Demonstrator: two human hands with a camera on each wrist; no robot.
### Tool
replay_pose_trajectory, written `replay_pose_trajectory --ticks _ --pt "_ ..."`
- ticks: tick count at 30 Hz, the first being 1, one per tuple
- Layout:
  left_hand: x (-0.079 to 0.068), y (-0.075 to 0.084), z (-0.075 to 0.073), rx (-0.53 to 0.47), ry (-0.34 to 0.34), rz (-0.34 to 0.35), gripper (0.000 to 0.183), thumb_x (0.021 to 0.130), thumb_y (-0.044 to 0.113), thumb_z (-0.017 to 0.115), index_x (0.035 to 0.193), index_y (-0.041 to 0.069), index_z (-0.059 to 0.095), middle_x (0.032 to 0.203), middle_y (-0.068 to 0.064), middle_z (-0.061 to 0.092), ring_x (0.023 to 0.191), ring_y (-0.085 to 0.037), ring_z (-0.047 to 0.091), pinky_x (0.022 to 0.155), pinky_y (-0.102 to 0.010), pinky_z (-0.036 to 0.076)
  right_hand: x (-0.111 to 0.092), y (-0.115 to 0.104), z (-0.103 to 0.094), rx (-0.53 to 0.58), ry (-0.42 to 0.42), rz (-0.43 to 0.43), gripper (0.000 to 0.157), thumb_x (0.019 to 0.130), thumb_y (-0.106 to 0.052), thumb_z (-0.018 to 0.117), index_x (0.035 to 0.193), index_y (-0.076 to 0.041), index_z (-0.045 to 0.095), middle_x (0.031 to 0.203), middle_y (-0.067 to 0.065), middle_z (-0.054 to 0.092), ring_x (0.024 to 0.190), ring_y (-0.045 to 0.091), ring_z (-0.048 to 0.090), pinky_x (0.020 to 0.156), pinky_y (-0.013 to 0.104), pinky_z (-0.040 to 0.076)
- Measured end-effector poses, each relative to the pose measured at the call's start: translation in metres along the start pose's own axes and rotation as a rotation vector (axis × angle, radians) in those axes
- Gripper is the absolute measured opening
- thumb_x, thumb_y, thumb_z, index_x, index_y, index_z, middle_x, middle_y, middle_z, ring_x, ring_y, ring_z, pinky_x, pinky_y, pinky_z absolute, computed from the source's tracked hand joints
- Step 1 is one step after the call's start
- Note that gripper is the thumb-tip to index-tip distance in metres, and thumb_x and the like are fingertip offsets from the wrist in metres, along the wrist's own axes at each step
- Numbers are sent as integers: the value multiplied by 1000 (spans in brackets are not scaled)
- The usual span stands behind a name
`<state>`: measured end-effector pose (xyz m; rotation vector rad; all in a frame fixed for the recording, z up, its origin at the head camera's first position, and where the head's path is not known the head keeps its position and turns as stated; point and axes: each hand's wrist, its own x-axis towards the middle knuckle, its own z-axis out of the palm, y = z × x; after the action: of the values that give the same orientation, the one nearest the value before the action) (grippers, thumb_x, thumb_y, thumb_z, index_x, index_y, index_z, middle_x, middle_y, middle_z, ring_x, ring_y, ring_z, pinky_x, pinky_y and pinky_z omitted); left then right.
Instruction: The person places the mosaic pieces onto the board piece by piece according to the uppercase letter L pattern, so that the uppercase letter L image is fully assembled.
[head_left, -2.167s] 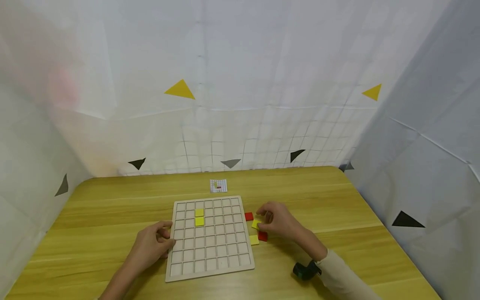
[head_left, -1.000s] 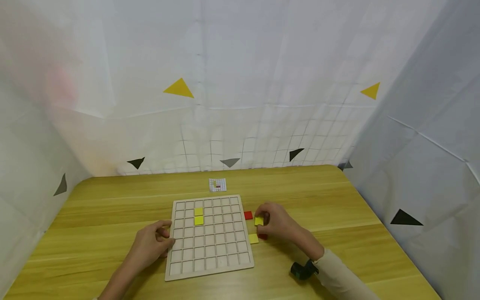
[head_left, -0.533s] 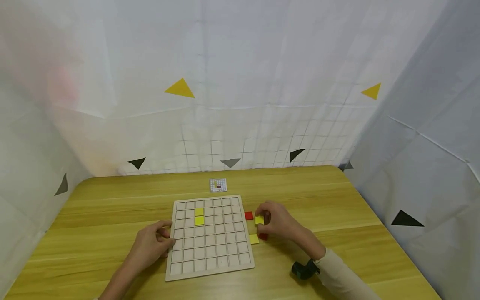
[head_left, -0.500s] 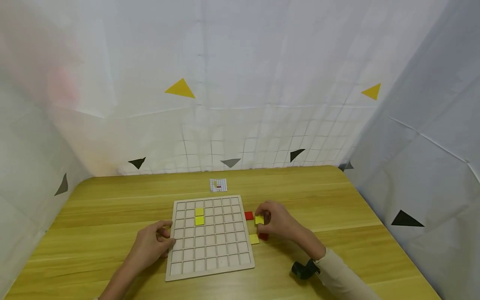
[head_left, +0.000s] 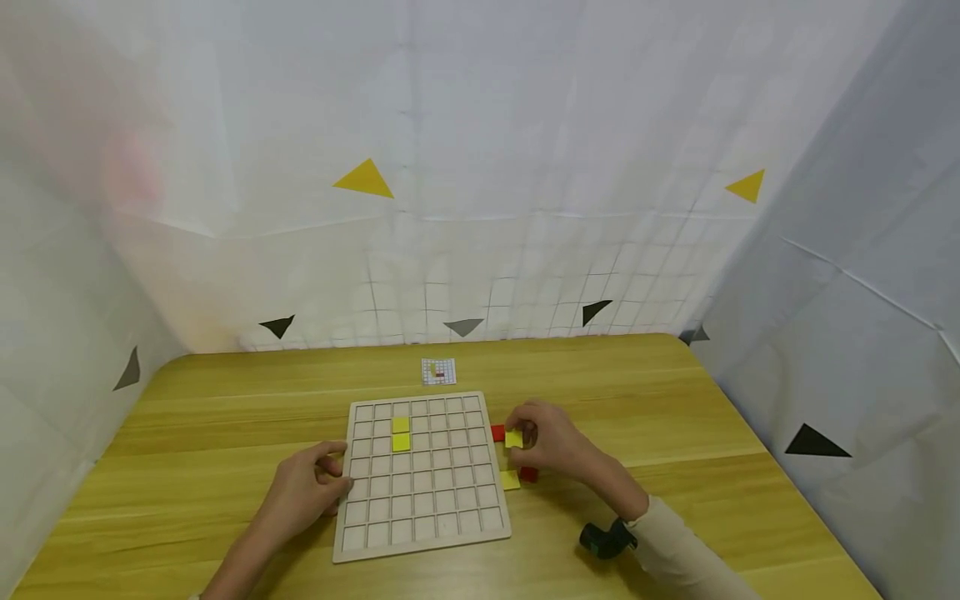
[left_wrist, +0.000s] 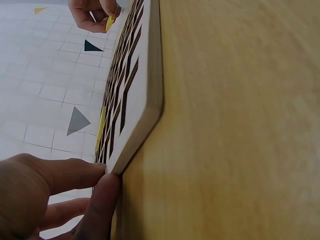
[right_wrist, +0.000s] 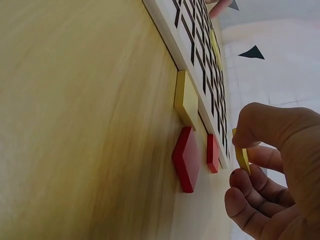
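Note:
A pale wooden grid board lies on the table, with two yellow tiles, an upper one and a lower one, in neighbouring cells of one column. My left hand holds the board's left edge; thumb and index fingertip meet at the rim in the left wrist view. Between thumb and fingers, my right hand pinches a yellow tile, raised off the table just right of the board. Below it lie another yellow tile, touching the board's edge, a red tile and a second red tile.
A small printed card showing a grid with coloured cells lies behind the board. White sheeting with triangles encloses the back and sides of the table. A dark curved device sits at the right wrist.
My right hand has taken the yellow tile up from the pile and moved it slightly left, toward the board. My left hand stays at the board's edge.

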<state>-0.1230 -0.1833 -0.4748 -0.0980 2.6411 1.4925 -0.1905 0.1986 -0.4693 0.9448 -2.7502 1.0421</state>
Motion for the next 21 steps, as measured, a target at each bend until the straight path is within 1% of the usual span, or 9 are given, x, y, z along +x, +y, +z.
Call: replay_pose_trajectory --ticks 6,8,13,21 --pt "0 2 0 0 -1 -5 53 81 -2 77 132 -3 60 92 -9 61 71 -18 63 50 -30 58 2 -4 1 12 -2 -7 26 72 -5 82 94 -10 70 84 0 57 70 20 57 58 24 51" --pt "0 2 0 -1 -1 -5 53 81 -3 76 132 -4 60 92 -9 61 72 -18 63 50 -30 58 3 -5 1 14 0 -21 26 72 -4 82 94 -10 70 84 1 57 70 21 58 58 24 51" --pt "0 2 1 -4 1 -4 53 81 -3 77 131 -3 60 92 -9 61 72 -18 64 50 -31 58 6 -7 3 20 -6 -38 26 72 -4 81 95 -10 70 85 1 57 69 19 58 58 23 51" --pt "0 0 1 -7 1 7 53 81 -3 77 131 -4 60 92 -9 60 70 -18 64 50 -30 58 10 -12 8 32 -15 -38 24 73 -4 81 95 -10 71 87 0 58 72 17 57 60 24 52"
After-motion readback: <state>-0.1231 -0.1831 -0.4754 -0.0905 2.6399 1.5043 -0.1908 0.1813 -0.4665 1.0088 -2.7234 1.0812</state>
